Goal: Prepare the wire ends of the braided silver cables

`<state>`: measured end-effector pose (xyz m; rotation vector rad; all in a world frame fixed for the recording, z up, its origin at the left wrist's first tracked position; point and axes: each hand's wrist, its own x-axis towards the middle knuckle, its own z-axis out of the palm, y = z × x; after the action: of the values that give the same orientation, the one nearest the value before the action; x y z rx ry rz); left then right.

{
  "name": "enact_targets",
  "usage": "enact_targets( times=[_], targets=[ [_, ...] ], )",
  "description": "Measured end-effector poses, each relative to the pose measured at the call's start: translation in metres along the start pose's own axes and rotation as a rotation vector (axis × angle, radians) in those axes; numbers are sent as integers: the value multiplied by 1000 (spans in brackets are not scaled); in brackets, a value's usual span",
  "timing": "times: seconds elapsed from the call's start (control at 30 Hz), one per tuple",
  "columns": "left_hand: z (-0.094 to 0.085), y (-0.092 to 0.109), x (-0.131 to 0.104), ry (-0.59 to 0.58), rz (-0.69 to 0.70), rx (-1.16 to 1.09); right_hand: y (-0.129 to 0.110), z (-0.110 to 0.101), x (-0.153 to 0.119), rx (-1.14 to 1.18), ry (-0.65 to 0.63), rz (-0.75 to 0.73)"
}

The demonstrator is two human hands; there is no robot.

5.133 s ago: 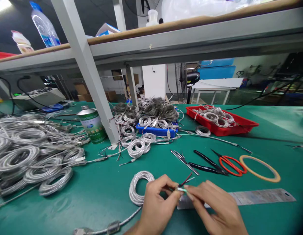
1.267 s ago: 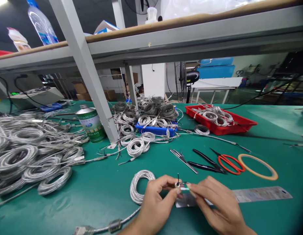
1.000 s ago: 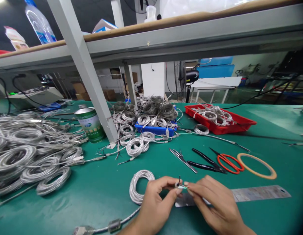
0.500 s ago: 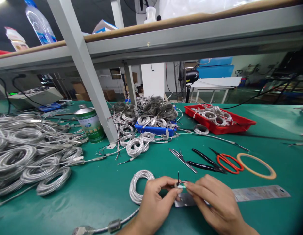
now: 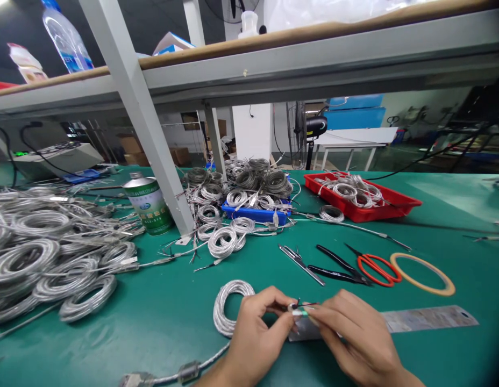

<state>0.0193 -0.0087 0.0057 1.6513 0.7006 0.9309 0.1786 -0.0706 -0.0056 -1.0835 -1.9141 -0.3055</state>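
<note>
My left hand [image 5: 261, 333] pinches the end of a silvery cable [image 5: 234, 308], whose coil lies just behind the wrist. From that end stick out thin wires [image 5: 300, 312], among them a white, a green and a dark one. The fingertips of my right hand [image 5: 352, 333] are closed on these wires, close to the left fingertips. Toward the front edge the cable carries a clear ferrite bead [image 5: 189, 371] and a plug [image 5: 135, 379]. Under my right hand lies a steel ruler [image 5: 430, 319], partly covered.
Coiled cables [image 5: 51, 252] heap up on the left beside a green can [image 5: 148, 206]. More coils fill a blue tray [image 5: 255, 215] and a red tray [image 5: 362, 214]. Tweezers [image 5: 301, 264], black cutters [image 5: 340, 266], orange scissors [image 5: 380, 270] and a tape roll [image 5: 422, 274] lie behind my right hand.
The dark wire that stood upright at the cable end is now bent down to the right, toward my right fingertips. My right hand has shifted slightly; the left stays almost still.
</note>
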Motion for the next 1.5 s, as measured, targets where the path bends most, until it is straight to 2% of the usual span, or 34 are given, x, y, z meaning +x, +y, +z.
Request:
enact_targets(
  times=[0.27,0.5,0.73,0.9,1.13,1.33,1.5],
  targets=[
    [0,2,0,-14,-2,-16,5,0,1,-22,-36,7],
    [0,0,-2,7,-13,-6,7,-5,-1,-8,18,53],
    [1,3,-1,4,-3,-28,0,0,1,-12,-14,16],
    [2,3,0,-14,-19,-38,4,-1,1,-15,-54,-1],
    [0,1,-2,18,-16,-17,9,-6,0,-23,12,7],
    [0,1,-3,1,3,-8,2,-3,0,-32,-1,-32],
    [1,0,-3,-2,8,-17,4,-2,-1,-65,-36,-29]
  ],
)
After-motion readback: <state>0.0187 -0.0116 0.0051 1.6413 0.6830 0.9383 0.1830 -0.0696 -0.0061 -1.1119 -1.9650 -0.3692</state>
